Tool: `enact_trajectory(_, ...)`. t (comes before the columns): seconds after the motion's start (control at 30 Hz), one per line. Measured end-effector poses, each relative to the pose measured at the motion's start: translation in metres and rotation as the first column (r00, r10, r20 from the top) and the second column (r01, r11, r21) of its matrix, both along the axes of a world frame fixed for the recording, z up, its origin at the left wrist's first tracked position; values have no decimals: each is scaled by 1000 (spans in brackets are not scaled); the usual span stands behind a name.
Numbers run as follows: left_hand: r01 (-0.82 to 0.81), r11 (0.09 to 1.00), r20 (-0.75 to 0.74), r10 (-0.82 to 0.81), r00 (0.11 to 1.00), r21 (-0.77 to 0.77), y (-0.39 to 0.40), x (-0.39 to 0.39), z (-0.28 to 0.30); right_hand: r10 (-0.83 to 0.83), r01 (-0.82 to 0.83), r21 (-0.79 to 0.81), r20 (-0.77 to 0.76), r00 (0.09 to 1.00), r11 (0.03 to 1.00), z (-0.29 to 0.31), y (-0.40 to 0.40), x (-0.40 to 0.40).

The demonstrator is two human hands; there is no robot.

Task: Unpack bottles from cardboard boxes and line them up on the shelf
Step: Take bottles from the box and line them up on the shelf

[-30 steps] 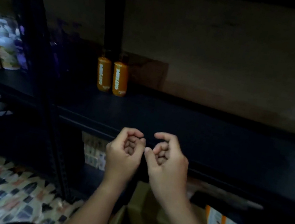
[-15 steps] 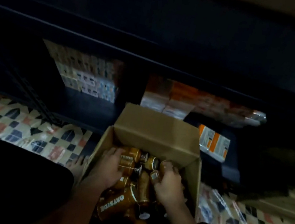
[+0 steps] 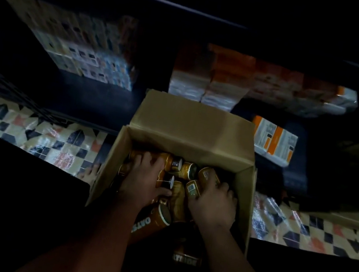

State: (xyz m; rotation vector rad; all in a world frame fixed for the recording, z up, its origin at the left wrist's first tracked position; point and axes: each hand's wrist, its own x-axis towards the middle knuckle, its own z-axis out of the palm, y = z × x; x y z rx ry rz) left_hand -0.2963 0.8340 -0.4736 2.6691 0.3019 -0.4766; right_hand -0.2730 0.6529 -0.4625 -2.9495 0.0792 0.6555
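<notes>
Both hands now deeper in cardboard box (image 3: 190,123): left hand (image 3: 144,182) and right hand (image 3: 214,204) each grip orange bottles (image 3: 180,198); lower bottles lost in shadow.

Orange bottles (image 3: 178,198) jumbled lying inside open cardboard box (image 3: 190,123).

- Box (image 3: 196,124): plain brown cardboard, matt, flap creased.
- Bottles (image 3: 178,195): amber, glossy, look plastic; printed paper-like labels.
- Floor (image 3: 57,145): patterned covering, shiny, slightly wrinkled.
- Packs (image 3: 226,84): wrapped in clear glossy film.
- Cartons (image 3: 273,140): smooth printed card, orange and white.
- Shelf (image 3: 98,100): dark, matt; material unclear.
</notes>
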Motion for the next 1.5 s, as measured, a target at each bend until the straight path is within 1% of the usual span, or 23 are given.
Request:
enact_trajectory(0.07, 69, 996, -8, -68, 998, 65, -1, 1, 0, -66, 69, 68, -43, 997, 995, 2, -5, 5)
enact_trajectory(0.13, 138, 982, -58, -131, 990, 127, -2, 3, 4, -82, 90, 106, -81, 993, 990, 5, -8, 7)
enact_trajectory(0.23, 216, 961, -131, -195, 972, 171, -3, 8, 10, -31, 50, 143, -127, 991, 988, 7, -13, 12)
enact_trajectory(0.37, 247, 956, -199, -215, 956, 159, -2, 10, 19, 28, 0, 174, -158, 987, 985, 14, -19, 16)
enact_trajectory(0.47, 296, 929, -160, -265, 951, 220, 3, 6, 20, 25, -2, 211, -107, 994, 977, 18, -20, 11)
enact_trajectory(0.57, 284, 927, -108, -264, 958, 246, 6, 1, 18, -88, 103, 275, -66, 994, 956, 19, -21, 1)
enact_trajectory(0.63, 258, 942, -103, -241, 965, 214, 6, -1, 20, -150, 157, 292, -47, 988, 943, 21, -23, -6)
enact_trajectory(0.7, 208, 968, -80, -198, 977, 144, 7, -2, 22, -165, 159, 275, -2, 986, 948, 26, -24, -9)
enact_trajectory(0.77, 125, 992, -44, -124, 991, 17, 8, -1, 24, -167, 143, 279, 65, 984, 949, 34, -24, -9)
enact_trajectory(0.83, 56, 995, -32, -59, 998, -84, 9, 2, 27, -189, 127, 356, 144, 971, 926, 43, -23, -8)
enact_trajectory(0.9, 4, 993, -12, -6, 1000, -119, 11, 3, 31, -241, 140, 447, 178, 954, 884, 51, -21, -7)
enact_trajectory(0.93, -19, 991, 24, 23, 999, -130, 12, 2, 34, -283, 167, 502, 163, 945, 849, 55, -22, -8)
enact_trajectory(1.03, -76, 980, 190, 111, 975, -184, 10, -1, 47, -385, 242, 639, 92, 918, 730, 68, -25, -9)
enact_trajectory(1.13, -109, 957, 405, 215, 889, -267, 2, 0, 75, -411, 264, 732, 24, 911, 628, 82, -30, -13)
enact_trajectory(1.23, -135, 934, 485, 291, 825, -331, -3, 3, 111, -354, 249, 845, -77, 932, 474, 109, -35, -10)
enact_trajectory(1.3, -135, 918, 529, 330, 782, -373, -4, 3, 135, -273, 208, 890, -99, 957, 407, 134, -37, -5)
enact_trajectory(1.4, -130, 855, 524, 420, 741, -502, -5, 3, 178, -159, 129, 938, -80, 984, 323, 180, -38, 1)
enact_trajectory(1.5, -62, 810, 539, 443, 716, -583, -6, 3, 220, -95, 37, 964, -12, 995, 265, 218, -35, 2)
